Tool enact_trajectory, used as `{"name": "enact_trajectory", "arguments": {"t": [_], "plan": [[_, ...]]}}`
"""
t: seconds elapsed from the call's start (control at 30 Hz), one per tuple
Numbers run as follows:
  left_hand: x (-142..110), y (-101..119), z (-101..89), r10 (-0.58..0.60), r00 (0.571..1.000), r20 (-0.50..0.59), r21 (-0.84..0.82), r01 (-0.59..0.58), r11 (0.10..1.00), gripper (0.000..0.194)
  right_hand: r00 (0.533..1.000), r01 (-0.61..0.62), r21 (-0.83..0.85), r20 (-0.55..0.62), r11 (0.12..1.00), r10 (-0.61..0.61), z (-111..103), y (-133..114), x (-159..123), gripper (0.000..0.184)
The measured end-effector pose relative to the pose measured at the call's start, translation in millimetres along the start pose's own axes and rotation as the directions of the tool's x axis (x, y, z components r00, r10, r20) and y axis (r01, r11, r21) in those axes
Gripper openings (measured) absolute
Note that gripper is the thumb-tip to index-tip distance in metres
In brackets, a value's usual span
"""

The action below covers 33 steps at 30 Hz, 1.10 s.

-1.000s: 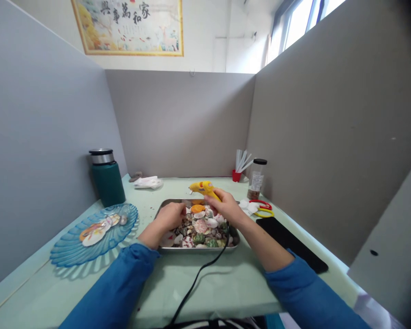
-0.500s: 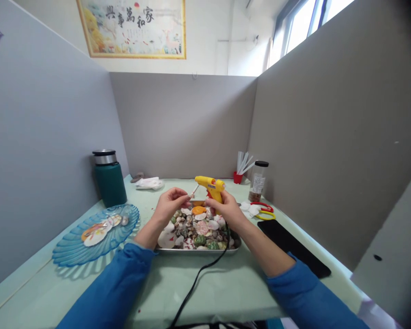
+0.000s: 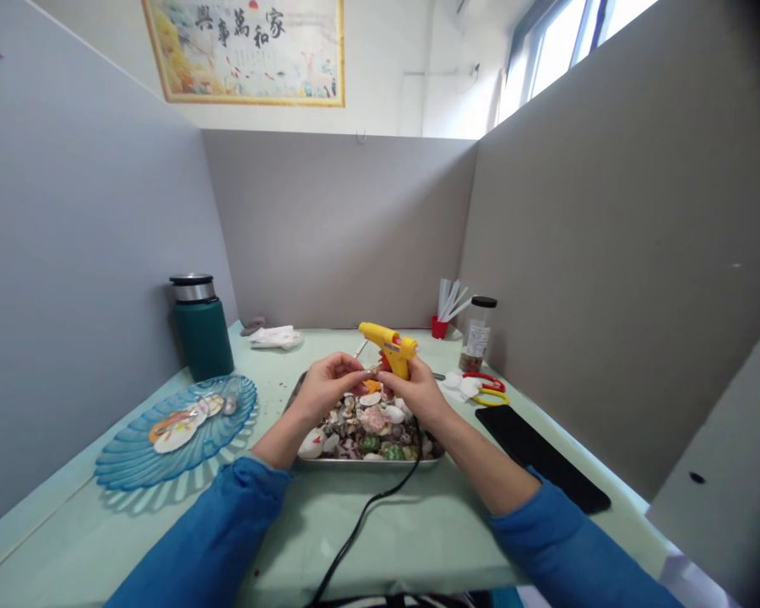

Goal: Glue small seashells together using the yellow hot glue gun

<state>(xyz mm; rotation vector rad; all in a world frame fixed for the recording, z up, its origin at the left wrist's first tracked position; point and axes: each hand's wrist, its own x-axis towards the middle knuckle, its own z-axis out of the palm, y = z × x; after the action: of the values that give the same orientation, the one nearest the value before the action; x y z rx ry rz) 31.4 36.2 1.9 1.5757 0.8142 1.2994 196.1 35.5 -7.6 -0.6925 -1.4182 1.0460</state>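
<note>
My right hand point(image 3: 421, 393) is wrapped round the handle of a yellow hot glue gun point(image 3: 389, 344), its nose pointing left. Between the fingertips of my left hand point(image 3: 329, 384) is a small seashell point(image 3: 372, 371), partly covered by the fingers. The tip of my right thumb reaches the same shell, so both hands meet below the gun. Under them stands a metal tray point(image 3: 367, 462) heaped with shells of many colours. From the gun a black cord point(image 3: 361, 519) runs over the tray's rim toward me.
On the left are a blue scalloped plate point(image 3: 123, 460) bearing several shells and a green flask point(image 3: 203, 338). To the right lie scissors point(image 3: 497, 393), white tissue point(image 3: 461, 387) and a black phone-like slab point(image 3: 541, 460). Behind them stand a jar point(image 3: 476, 338) and a red cup point(image 3: 440, 328) of glue sticks.
My left hand has moved right with the small shell, away from the gun's nose to beside my right thumb. The glue gun stays in my right hand, almost where it was.
</note>
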Motion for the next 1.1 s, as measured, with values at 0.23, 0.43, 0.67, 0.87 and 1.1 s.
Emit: {"name": "enact_trajectory", "arguments": {"t": [0.23, 0.43, 0.67, 0.87, 1.1], "plan": [[-1.5, -0.1, -0.4, -0.066, 0.997, 0.045, -0.105, 0.070, 0.992, 0.029, 0.997, -0.013, -0.012, -0.081, 1.000, 0.012, 0.3, -0.7, 0.7, 0.024], [-1.9, -2.5, -3.0, -0.094, 0.995, 0.019, -0.066, 0.095, 0.993, 0.027, 0.996, 0.024, -0.103, -0.083, 0.994, -0.033, -1.1, -0.4, 0.8, 0.020], [-2.5, 2.4, -1.5, -0.076, 0.997, 0.008, -0.044, 0.077, 0.996, 0.025, 0.992, 0.092, -0.184, -0.073, 0.979, -0.107, -1.5, 1.0, -0.4, 0.020], [-1.8, 1.8, -3.7, -0.067, 0.997, 0.026, -0.001, 0.067, 0.998, 0.025, 0.991, 0.088, -0.153, -0.090, 0.984, -0.102, -0.1, -3.0, -0.4, 0.023], [-1.2, -0.1, -3.8, -0.051, 0.998, 0.027, 0.016, 0.051, 0.999, 0.025, 0.992, 0.082, -0.135, -0.089, 0.987, -0.094, -0.9, -1.6, 1.0, 0.023]]}}
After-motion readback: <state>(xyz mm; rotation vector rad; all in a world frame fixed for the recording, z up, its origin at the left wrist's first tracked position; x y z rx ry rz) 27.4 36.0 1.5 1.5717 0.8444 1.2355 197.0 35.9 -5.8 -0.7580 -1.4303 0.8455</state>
